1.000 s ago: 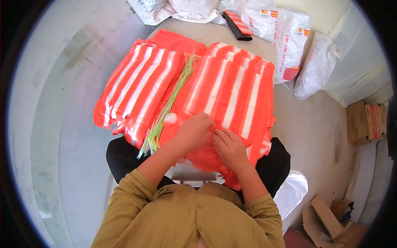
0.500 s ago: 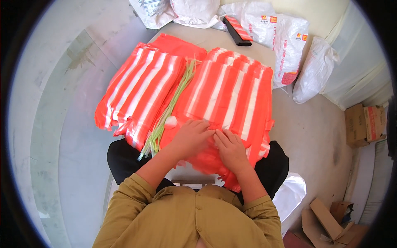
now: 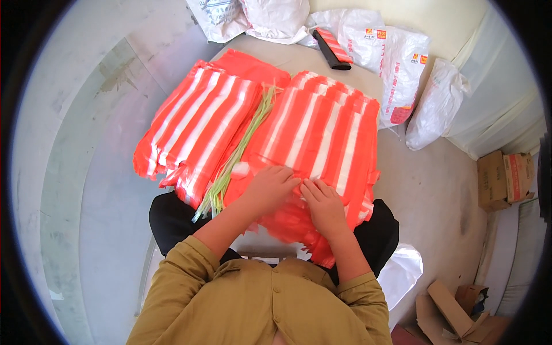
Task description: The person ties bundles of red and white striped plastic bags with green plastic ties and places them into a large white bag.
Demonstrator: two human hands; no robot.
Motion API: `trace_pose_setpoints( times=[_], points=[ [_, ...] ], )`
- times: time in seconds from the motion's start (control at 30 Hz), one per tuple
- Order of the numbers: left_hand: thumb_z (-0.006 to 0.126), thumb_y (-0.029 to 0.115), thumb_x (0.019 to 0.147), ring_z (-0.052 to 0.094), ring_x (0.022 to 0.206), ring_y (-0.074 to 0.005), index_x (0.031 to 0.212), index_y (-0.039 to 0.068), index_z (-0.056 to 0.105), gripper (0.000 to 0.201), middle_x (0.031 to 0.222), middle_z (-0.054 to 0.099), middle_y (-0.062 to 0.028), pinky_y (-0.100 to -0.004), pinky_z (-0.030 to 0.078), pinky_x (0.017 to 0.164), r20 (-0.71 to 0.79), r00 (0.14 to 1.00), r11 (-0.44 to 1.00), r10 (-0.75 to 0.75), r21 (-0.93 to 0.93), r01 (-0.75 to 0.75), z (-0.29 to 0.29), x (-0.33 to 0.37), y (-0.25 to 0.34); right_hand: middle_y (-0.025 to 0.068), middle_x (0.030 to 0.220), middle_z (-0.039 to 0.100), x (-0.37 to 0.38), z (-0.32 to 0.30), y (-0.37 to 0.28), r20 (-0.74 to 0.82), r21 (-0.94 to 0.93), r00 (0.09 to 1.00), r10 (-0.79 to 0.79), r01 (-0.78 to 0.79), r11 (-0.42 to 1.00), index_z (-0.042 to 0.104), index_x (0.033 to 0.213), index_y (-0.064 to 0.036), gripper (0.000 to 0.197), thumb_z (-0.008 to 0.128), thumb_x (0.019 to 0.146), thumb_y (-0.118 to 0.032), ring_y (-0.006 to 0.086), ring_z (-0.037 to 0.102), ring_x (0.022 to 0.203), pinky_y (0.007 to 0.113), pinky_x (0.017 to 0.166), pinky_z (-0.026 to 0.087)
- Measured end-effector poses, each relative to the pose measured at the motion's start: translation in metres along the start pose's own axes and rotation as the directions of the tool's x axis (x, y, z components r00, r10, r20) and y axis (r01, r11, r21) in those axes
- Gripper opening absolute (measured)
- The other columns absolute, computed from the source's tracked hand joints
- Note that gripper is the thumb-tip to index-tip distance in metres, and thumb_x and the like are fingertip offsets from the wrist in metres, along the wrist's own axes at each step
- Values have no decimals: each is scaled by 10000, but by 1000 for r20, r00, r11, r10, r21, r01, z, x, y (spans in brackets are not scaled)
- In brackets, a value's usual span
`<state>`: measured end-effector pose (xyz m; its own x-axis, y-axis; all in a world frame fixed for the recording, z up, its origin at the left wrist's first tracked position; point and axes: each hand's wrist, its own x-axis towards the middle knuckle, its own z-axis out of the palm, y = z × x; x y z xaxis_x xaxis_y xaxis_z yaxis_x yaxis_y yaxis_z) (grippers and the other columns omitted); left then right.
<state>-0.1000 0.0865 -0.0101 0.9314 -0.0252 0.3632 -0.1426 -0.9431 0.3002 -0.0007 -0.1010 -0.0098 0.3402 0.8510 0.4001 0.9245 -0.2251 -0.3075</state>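
Observation:
A thick stack of red-and-white striped plastic bags (image 3: 307, 126) lies in front of me, its loose near edge hanging over my lap. Side by side at that near edge, my left hand (image 3: 271, 187) and my right hand (image 3: 325, 208) have their fingers bent and closed on the top bag, the fingertips almost meeting. The thumbs are mostly hidden. Left of this stack runs a bundle of thin pale-green strips (image 3: 244, 144). Beyond the strips is a second stack of striped bags (image 3: 198, 118).
Both stacks rest on a beige surface (image 3: 270, 49). A black-and-striped roll-like object (image 3: 333, 50) lies at its far edge. White sacks (image 3: 397, 72) stand behind and to the right. Cardboard boxes (image 3: 494, 181) and an opened carton (image 3: 445, 313) sit at the right.
Both hands stay at the near edge of the bags, the right shifted very slightly, with a small gap now between the fingertips. The whole view has moved a little.

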Motion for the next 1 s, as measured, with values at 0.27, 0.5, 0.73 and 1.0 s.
trace_pose_setpoints(
  times=[0.27,0.5,0.73,1.0],
  points=[
    [703,119,776,584,1215,-277,1182,83,645,412,1294,630,-89,-418,480,973,31,998,998,-52,43,51,-12,-4,-3,97,1243,671,8,-23,-1,85,12,996,32,-33,999,657,1200,-80,378,567,837,-26,299,618,1159,415,982,479],
    [675,84,800,598,1209,-277,1163,76,657,363,1224,678,-83,-422,473,999,273,961,999,-40,40,30,-29,-17,0,141,1216,671,-3,-48,-2,315,178,942,114,-177,968,651,1200,-49,357,526,871,8,345,624,1119,409,928,513],
    [669,24,756,612,1182,-296,1122,64,681,368,1208,681,-87,-423,505,963,256,966,999,32,-47,-21,-44,-22,0,172,1184,672,-17,-58,3,366,266,922,123,-231,936,627,1249,-61,330,513,941,-25,372,639,1056,409,896,523],
    [713,127,753,639,901,-335,933,68,686,192,886,647,-134,-416,514,770,254,939,906,-230,-297,302,-42,-40,-17,201,1114,688,7,-81,19,639,284,739,216,-487,826,632,1266,-55,322,541,958,-69,333,661,1040,365,901,513]
  ],
)
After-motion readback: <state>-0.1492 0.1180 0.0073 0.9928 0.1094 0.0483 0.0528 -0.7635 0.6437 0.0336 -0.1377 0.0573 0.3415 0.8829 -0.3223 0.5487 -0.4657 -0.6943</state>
